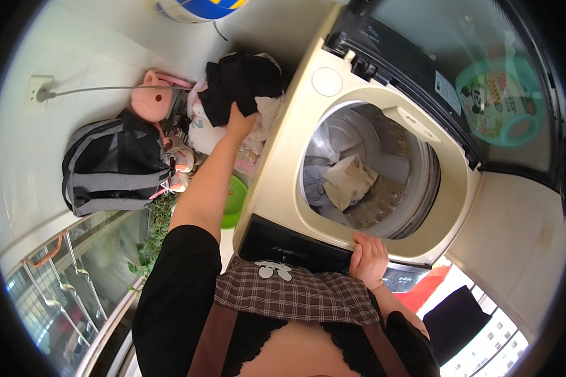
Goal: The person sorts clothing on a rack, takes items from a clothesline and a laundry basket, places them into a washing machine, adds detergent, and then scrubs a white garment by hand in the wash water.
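Note:
My left hand is stretched out to a heap of laundry beside the machine, its thumb and fingers on a black garment. Pale printed clothes lie under that garment. On the front edge of a cream top-loading washing machine rests my right hand, holding nothing, fingertips near the opening. Inside the steel drum lie a beige cloth and a grey-blue cloth. The see-through lid is raised.
A grey-black backpack, a pink bag and sneakers are at the left. A cord runs from the wall socket over the bag. A green basin sits below my left forearm, near leafy plants.

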`<state>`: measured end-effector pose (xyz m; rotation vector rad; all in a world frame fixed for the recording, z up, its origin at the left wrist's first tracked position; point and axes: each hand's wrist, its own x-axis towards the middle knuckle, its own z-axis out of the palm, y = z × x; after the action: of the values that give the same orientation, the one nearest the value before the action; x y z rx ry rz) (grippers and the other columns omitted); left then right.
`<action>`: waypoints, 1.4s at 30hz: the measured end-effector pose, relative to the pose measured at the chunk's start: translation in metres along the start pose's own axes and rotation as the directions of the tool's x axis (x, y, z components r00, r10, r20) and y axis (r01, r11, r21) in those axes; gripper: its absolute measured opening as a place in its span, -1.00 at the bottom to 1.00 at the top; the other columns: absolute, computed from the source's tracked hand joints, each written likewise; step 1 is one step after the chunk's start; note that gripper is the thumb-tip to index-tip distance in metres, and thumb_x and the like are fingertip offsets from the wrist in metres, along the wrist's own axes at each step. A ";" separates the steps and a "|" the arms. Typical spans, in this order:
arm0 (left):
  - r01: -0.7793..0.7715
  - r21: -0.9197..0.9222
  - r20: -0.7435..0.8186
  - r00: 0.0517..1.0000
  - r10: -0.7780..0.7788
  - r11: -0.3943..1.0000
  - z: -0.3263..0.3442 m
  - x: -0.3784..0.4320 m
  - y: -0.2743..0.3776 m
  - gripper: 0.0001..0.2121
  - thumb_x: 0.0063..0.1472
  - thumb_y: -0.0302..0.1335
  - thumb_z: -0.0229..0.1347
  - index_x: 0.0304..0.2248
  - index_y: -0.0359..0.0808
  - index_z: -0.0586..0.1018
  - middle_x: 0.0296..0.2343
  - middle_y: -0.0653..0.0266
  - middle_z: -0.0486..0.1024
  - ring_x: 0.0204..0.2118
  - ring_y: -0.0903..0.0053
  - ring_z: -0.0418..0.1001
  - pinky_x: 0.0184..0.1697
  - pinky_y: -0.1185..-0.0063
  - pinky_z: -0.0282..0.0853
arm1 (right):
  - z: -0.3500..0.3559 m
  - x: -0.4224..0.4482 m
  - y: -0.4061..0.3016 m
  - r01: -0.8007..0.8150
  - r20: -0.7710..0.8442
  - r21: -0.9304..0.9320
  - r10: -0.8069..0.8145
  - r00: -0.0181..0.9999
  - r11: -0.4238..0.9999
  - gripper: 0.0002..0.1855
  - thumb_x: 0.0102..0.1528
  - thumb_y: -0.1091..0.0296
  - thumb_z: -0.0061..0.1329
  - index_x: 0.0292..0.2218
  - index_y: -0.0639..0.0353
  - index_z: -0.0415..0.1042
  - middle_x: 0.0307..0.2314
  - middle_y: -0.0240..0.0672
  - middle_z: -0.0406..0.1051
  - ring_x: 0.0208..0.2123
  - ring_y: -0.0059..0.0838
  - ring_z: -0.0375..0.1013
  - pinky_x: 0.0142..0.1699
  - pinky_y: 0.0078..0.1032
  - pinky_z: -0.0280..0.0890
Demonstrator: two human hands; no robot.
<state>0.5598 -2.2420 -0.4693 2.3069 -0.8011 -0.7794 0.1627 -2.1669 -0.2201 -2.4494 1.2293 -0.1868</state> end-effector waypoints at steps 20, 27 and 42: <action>-0.206 -0.030 -0.363 0.914 0.181 0.978 -0.069 0.042 -0.037 -0.66 0.06 -0.36 0.12 -0.24 -0.47 0.52 -0.37 0.00 0.52 -0.33 0.35 0.49 -0.19 0.50 0.34 | 0.004 -0.002 0.012 0.046 0.008 0.000 -0.046 0.999 0.999 -0.78 -0.03 0.34 -0.12 -0.30 0.17 0.40 -0.34 -0.32 0.42 -0.35 -0.32 0.41 -0.29 -0.43 0.28; -0.142 -0.963 -0.194 0.955 -0.223 0.228 -0.187 -0.030 0.091 -0.62 0.29 -0.34 -0.27 0.01 -0.37 0.31 0.03 0.11 0.26 0.11 0.27 0.17 0.21 0.29 -0.02 | -0.006 0.046 0.030 -0.003 0.397 0.248 -0.098 0.913 0.969 -0.69 0.02 0.24 -0.13 -0.24 0.25 0.38 -0.33 -0.18 0.42 -0.32 -0.18 0.42 -0.24 -0.34 0.30; -0.394 -0.493 0.292 0.765 0.574 0.776 -0.189 -0.267 0.089 -0.76 0.08 -0.33 0.00 -0.54 -0.36 0.55 -0.65 0.20 0.50 -0.69 0.43 0.41 -0.60 0.54 0.20 | 0.279 0.161 0.167 -0.016 0.829 -0.323 0.291 0.478 0.946 -0.08 -0.17 0.28 0.14 0.16 -0.01 -0.05 0.10 -0.19 0.05 0.14 -0.09 0.02 0.07 -0.03 0.16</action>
<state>0.4822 -2.0579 -0.1954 1.4571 -1.2473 -1.0929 0.2174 -2.3049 -0.5514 -2.0525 0.9738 1.2392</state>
